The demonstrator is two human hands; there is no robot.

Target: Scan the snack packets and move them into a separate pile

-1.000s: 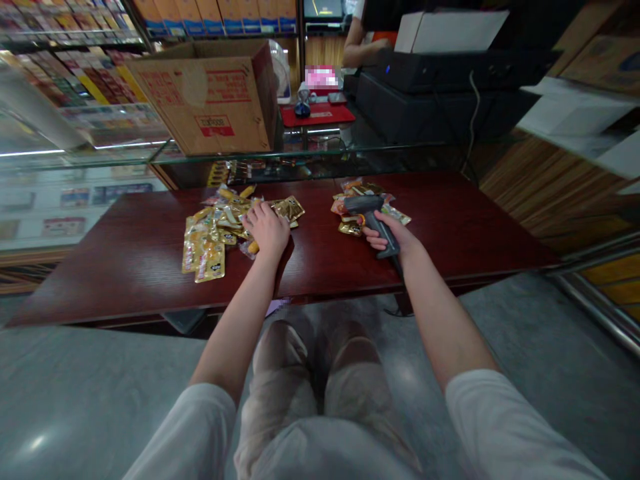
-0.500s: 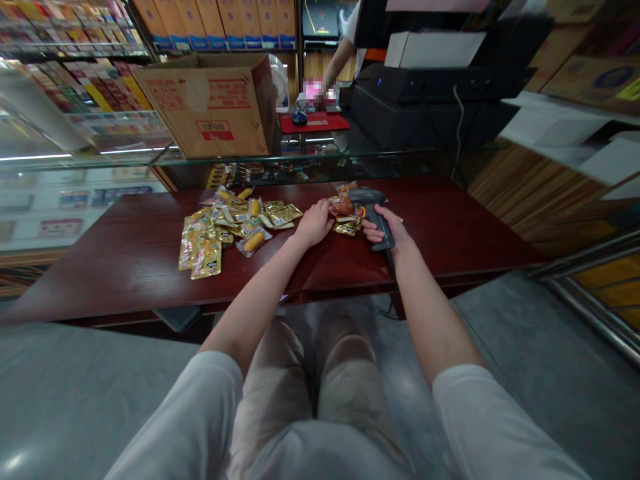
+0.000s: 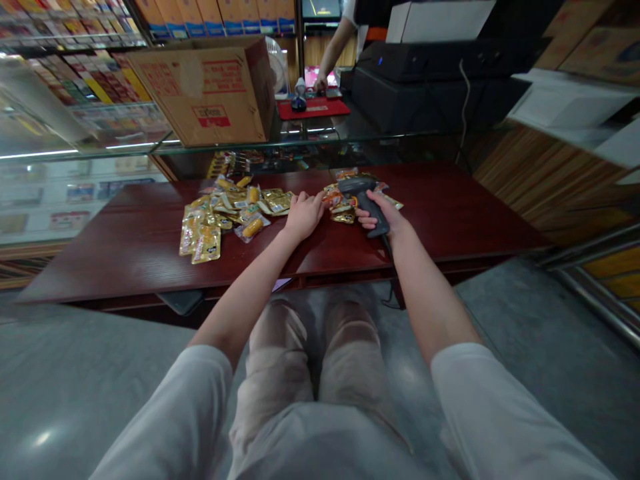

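Note:
My right hand (image 3: 385,217) is closed round the grip of a dark grey barcode scanner (image 3: 361,189), whose head points left over a small heap of snack packets (image 3: 345,215). My left hand (image 3: 303,215) lies just left of that heap, fingers curled, pinching the edge of an orange-red packet (image 3: 332,198) in front of the scanner head. A larger pile of gold and yellow packets (image 3: 220,217) is spread on the dark red table (image 3: 450,213) to the left of my left hand.
A glass display counter (image 3: 100,150) runs behind the table, bearing a cardboard box (image 3: 205,90) and a black machine (image 3: 430,80). Another person's hand (image 3: 320,81) rests by a red mat (image 3: 313,109) at the back. The scanner cable drops off the table's front edge.
My left hand left the big gold pile and crossed right to the small heap by the scanner, where it now pinches an orange-red packet. The right hand kept hold of the scanner.

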